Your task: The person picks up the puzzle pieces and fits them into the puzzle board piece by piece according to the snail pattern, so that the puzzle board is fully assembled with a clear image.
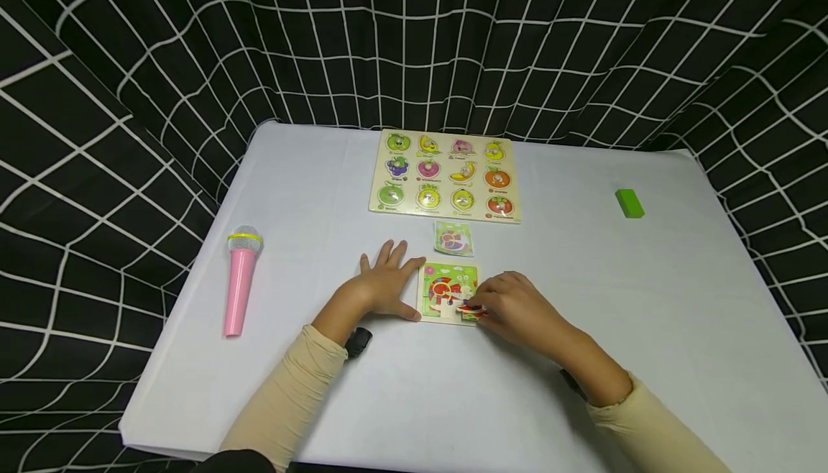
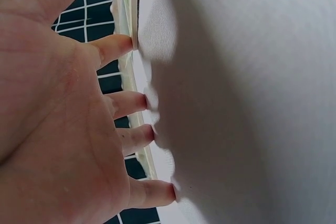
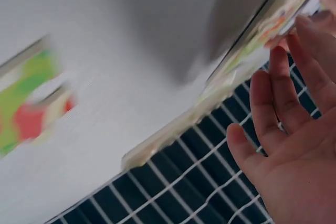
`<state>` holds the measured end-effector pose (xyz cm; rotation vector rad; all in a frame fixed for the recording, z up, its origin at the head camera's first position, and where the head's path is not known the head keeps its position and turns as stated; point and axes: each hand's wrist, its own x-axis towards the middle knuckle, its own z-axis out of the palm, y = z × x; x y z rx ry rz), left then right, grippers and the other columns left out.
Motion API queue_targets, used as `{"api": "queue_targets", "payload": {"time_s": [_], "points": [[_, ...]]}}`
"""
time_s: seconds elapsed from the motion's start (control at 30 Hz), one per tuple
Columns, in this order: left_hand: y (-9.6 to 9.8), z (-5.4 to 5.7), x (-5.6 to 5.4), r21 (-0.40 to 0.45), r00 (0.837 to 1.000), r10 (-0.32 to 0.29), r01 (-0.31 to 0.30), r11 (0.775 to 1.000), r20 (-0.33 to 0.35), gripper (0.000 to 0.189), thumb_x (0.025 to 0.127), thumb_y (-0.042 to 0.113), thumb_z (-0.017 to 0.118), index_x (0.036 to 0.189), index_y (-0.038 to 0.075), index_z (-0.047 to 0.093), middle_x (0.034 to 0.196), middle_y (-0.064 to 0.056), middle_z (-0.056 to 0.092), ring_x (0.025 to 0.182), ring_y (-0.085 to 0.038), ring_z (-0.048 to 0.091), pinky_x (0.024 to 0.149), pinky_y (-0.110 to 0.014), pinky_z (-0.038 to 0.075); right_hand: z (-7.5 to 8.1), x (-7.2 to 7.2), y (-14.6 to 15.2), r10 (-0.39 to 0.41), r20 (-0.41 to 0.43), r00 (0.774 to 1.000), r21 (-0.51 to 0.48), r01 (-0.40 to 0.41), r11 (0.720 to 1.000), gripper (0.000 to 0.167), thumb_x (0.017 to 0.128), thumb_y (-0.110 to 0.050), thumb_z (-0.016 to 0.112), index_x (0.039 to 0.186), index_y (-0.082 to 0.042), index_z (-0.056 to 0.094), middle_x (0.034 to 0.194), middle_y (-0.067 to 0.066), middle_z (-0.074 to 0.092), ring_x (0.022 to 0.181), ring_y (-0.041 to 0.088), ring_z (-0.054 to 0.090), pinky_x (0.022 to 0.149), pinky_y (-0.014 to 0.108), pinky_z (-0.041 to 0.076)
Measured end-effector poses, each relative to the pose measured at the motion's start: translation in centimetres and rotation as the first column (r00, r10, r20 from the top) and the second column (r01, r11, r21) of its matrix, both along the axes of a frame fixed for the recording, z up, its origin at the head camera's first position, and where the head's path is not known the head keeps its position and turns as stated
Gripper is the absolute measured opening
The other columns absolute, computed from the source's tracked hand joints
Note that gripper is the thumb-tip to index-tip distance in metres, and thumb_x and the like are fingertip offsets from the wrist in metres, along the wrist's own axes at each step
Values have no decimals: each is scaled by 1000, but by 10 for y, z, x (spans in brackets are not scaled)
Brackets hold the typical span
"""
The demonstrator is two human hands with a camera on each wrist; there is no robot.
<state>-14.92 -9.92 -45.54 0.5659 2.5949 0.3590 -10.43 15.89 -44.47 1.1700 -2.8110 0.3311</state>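
Observation:
A small square jigsaw board [image 1: 446,287] with a green and red picture lies on the white table [image 1: 414,387]. My left hand [image 1: 387,282] lies flat on the table just left of the board, fingers spread. In the left wrist view its fingertips [image 2: 147,100] press the cloth and one touches the board's edge [image 2: 134,19]. My right hand [image 1: 511,304] sits at the board's lower right corner and pinches a red and white puzzle piece [image 1: 471,308]. The right wrist view is blurred and shows the fingertips [image 3: 307,22] on a flat colourful piece [image 3: 262,30].
A loose picture piece [image 1: 453,238] lies just behind the small board. A fruit peg board [image 1: 445,175] lies at the back centre. A pink toy microphone [image 1: 241,279] lies at the left and a green block [image 1: 629,203] at the far right. Black grid cloth surrounds the table.

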Motion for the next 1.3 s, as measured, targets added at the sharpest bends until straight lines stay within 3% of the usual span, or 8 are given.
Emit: {"api": "queue_targets", "payload": {"time_s": [0.37, 0.73, 1.03, 1.2, 1.3], "points": [[0, 1, 0, -21, 1000, -11, 11, 1000, 0, 103, 71, 55, 80, 154, 24, 28, 163, -16, 5, 149, -39, -4, 107, -74, 11, -9, -5, -26, 53, 8, 999, 19, -53, 998, 27, 76, -18, 83, 102, -17, 77, 101, -2, 71, 100, 19, 62, 97, 44, 42], [0, 2, 0, -10, 1000, -9, 9, 1000, 2, 103, 71, 54, 81, 154, 24, 28, 163, -16, 4, 149, -39, -4, 107, -74, 11, -15, -5, -32, 41, -50, 998, 35, -39, 999, 21, 79, -19, 81, 100, -18, 78, 94, -3, 68, 95, 20, 60, 96, 43, 43], [-1, 2, 1, 19, 1000, -1, 1, 1000, 6, 103, 71, 53, 81, 154, 24, 28, 163, -16, 4, 149, -40, -4, 107, -74, 10, -9, -1, -28, 41, 36, 999, 9, -41, 999, 26, 78, -14, 81, 103, -18, 77, 100, -4, 71, 99, 21, 60, 96, 44, 43], [-1, 2, 2, 30, 1000, 0, 0, 1000, 13, 103, 71, 51, 82, 154, 24, 28, 163, -16, 4, 149, -39, -5, 107, -74, 8, 1, 2, -13, 41, 136, 990, -39, -36, 999, 22, 80, -14, 79, 101, -20, 76, 102, -7, 72, 103, 17, 61, 98, 46, 43], [-1, 3, 2, 30, 1000, -3, 3, 1000, 9, 103, 71, 51, 82, 154, 24, 28, 163, -16, 4, 149, -40, -5, 107, -74, 8, 5, 4, 1, 8, 144, 989, -36, -2, 999, 19, 80, -15, 80, 98, -18, 76, 98, -7, 71, 100, 16, 62, 96, 45, 44]]}}
